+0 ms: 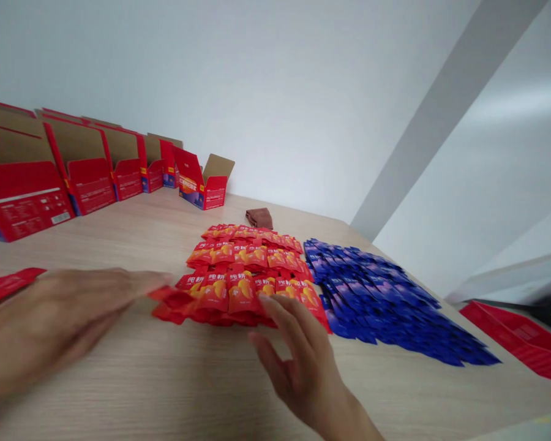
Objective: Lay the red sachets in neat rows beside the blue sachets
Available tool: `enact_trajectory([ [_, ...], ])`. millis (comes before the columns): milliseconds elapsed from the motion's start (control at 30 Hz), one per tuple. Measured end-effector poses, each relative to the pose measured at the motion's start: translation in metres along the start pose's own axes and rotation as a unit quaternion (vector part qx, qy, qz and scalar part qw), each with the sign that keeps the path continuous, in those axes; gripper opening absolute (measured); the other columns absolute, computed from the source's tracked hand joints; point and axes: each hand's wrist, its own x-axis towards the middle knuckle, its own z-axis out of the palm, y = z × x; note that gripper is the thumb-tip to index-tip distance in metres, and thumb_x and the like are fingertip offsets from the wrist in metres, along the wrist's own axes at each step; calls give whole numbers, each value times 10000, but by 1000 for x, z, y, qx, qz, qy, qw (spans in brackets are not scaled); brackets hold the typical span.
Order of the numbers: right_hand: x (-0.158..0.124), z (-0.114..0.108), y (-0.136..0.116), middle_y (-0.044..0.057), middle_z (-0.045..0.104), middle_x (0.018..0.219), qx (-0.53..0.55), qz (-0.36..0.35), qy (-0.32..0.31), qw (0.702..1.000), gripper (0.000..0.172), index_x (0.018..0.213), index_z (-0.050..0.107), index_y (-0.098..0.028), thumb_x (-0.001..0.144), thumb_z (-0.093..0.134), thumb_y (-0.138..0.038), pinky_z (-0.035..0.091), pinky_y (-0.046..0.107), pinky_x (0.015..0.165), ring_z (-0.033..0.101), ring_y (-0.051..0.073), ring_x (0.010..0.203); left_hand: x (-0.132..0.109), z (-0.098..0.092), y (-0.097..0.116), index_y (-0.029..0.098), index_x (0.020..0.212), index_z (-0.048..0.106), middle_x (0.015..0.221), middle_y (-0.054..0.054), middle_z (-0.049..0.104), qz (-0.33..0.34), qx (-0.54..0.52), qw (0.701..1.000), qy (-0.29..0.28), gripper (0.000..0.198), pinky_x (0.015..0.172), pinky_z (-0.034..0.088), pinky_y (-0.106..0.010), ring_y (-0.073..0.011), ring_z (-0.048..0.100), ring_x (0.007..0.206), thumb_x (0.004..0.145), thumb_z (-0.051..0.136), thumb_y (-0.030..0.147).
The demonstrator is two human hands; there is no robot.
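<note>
Rows of red-orange sachets (241, 293) printed with yellow fruit lie overlapping on the wooden table. At their left end is my left hand (68, 312), blurred, with fingers stretched out and tips by the edge of the nearest row; whether they touch it I cannot tell. My right hand (303, 361) reaches over the front row from below, fingers apart. Its index fingertip is at the lower edge of the sachets, and its thumb is just in front of them. Nothing shows in its grasp. To the right, blue sachets (371, 294) lie in overlapping rows close beside the red ones.
Open red cartons (92, 187) stand in a line at the back left, with another open carton (215, 191) at their right end. A folded brown cloth (259, 217) lies behind the sachets. A red box (518, 337) sits at the far right.
</note>
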Motion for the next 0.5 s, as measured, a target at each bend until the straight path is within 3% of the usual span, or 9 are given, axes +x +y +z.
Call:
enact_trajectory([
  [33, 4, 4, -11, 149, 774, 1232, 6, -13, 0, 1000, 362, 1446, 609, -160, 1096, 627, -252, 655, 334, 924, 766, 243, 1107, 2, 13, 18, 474, 1647, 528, 1399, 63, 775, 101, -2, 995, 7, 732, 1051, 679, -347, -238, 827, 1125, 990, 547, 152],
  [100, 10, 7, -28, 139, 794, 1162, 15, -44, 1, 999, 277, 1366, 657, -148, 1101, 604, -211, 655, 306, 899, 784, 223, 1042, 5, 38, 48, 315, 1732, 419, 1449, 0, 749, 181, -2, 983, 14, 801, 1127, 635, -294, -213, 812, 1174, 976, 504, 65],
  [167, 13, 7, -36, 117, 800, 1038, 25, -69, 11, 997, 200, 1253, 699, -139, 1101, 568, -143, 644, 280, 852, 787, 195, 935, 8, 56, 67, 237, 1745, 386, 1462, -32, 744, 200, -10, 980, 15, 806, 1167, 604, -282, -193, 789, 1229, 975, 470, 15],
  [233, 11, 4, -35, 98, 788, 954, 19, -81, 20, 996, 199, 1191, 712, -134, 1102, 537, -108, 627, 276, 809, 774, 182, 857, 13, 65, 73, 228, 1757, 345, 1462, -32, 746, 200, -8, 980, 14, 801, 1183, 589, -276, -171, 777, 1248, 996, 462, 6],
  [300, 5, 0, -24, 94, 780, 941, -1, -87, 15, 996, 229, 1195, 706, -135, 1111, 495, -107, 604, 288, 765, 752, 182, 816, 17, 65, 66, 261, 1771, 298, 1461, -17, 746, 194, 13, 981, 20, 798, 1182, 591, -281, -171, 782, 1236, 1027, 485, 42],
  [400, -4, -5, 3, 104, 774, 977, -51, -91, 9, 994, 255, 1235, 689, -140, 1113, 467, -103, 562, 300, 712, 706, 192, 800, 15, 52, 36, 423, 1752, 327, 1485, 40, 728, 138, 51, 989, 34, 794, 1117, 643, -349, -223, 796, 1206, 1045, 561, 149],
  [467, -8, -6, 24, 119, 772, 1002, -98, -104, 8, 990, 248, 1252, 686, -122, 1103, 491, -89, 545, 307, 714, 685, 207, 835, 6, 37, 3, 509, 1674, 459, 1498, 82, 721, 29, 80, 996, 33, 698, 1012, 664, -382, -257, 806, 1163, 1051, 601, 228],
  [500, -10, -5, 33, 128, 772, 1012, -123, -113, 6, 986, 247, 1254, 687, -108, 1097, 499, -81, 543, 314, 725, 677, 216, 856, 0, 27, -17, 482, 1605, 564, 1484, 80, 734, -48, 98, 993, 39, 583, 937, 658, -374, -269, 812, 1116, 1062, 601, 276],
])
